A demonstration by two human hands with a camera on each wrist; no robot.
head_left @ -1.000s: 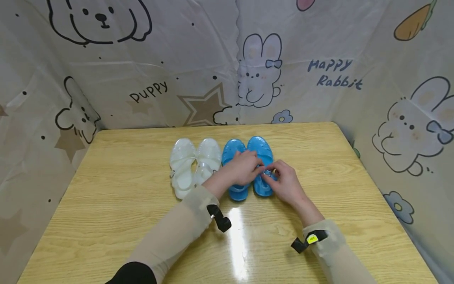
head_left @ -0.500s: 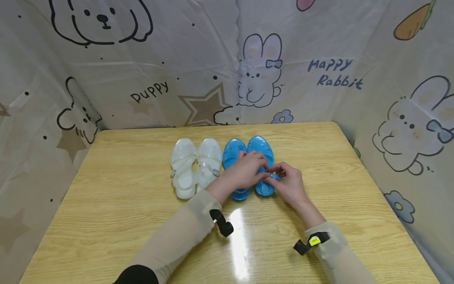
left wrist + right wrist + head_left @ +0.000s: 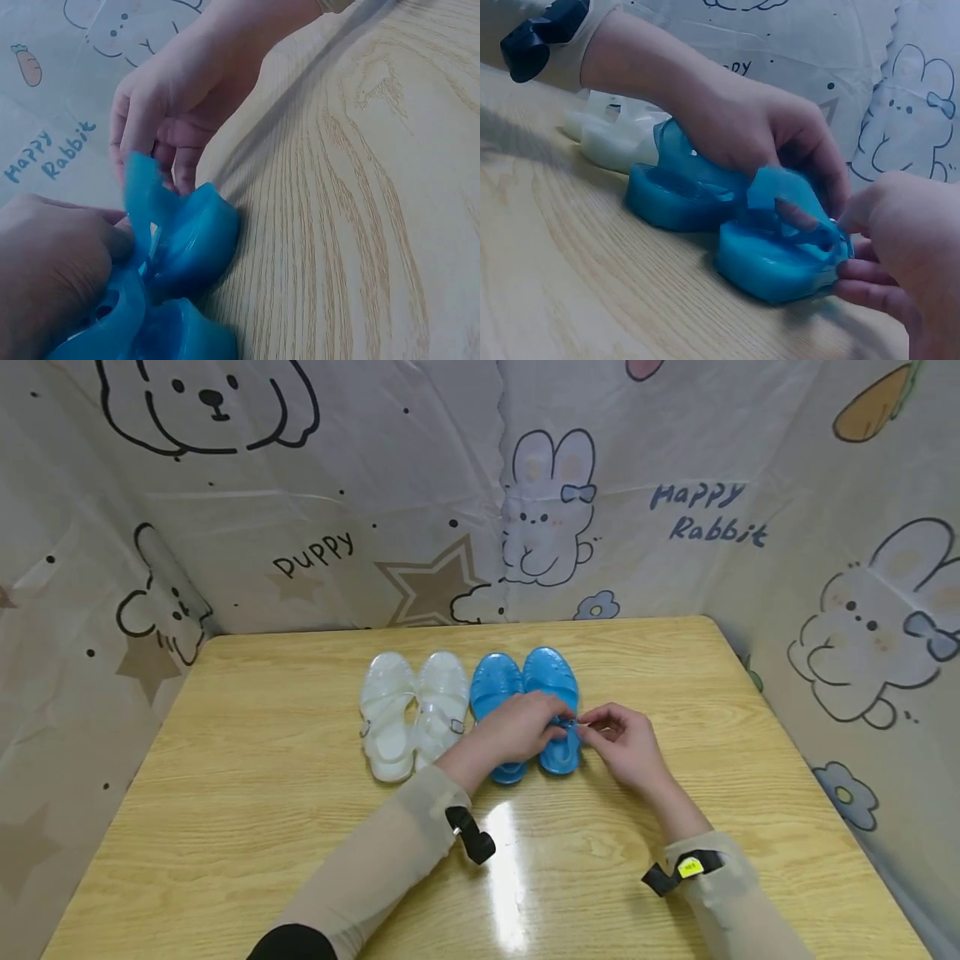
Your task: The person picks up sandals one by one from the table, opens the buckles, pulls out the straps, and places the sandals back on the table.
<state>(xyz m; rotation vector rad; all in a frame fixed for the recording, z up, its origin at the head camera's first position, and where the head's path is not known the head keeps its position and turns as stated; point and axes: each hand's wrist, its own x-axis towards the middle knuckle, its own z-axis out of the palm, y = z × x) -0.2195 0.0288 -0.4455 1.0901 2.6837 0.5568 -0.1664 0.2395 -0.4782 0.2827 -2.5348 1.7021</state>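
Two blue jelly sandals lie side by side on the table, toes pointing away. Over the right-hand blue sandal (image 3: 551,672), my left hand (image 3: 517,727) holds the ankle strap near the buckle, with its thumb inside the sandal. From the outer side, my right hand (image 3: 626,747) pinches the strap at the small buckle, fingertips close to those of the left. The right wrist view shows the strap (image 3: 780,187) arching above the heel. Beneath my left wrist, the other blue sandal (image 3: 495,681) is partly covered. How the strap sits in the buckle is hidden by the fingers.
To the left stands a pair of clear white sandals, the left one (image 3: 386,718) and the right one (image 3: 442,689), both with small buckles. The wooden table (image 3: 262,760) meets a printed cloth backdrop (image 3: 420,485) behind and at both sides.
My right hand has drawn a little to the right, away from the sandal's middle. The left hand's fingers have come down nearer the buckle, uncovering more of the blue straps. The sandals stay in place.
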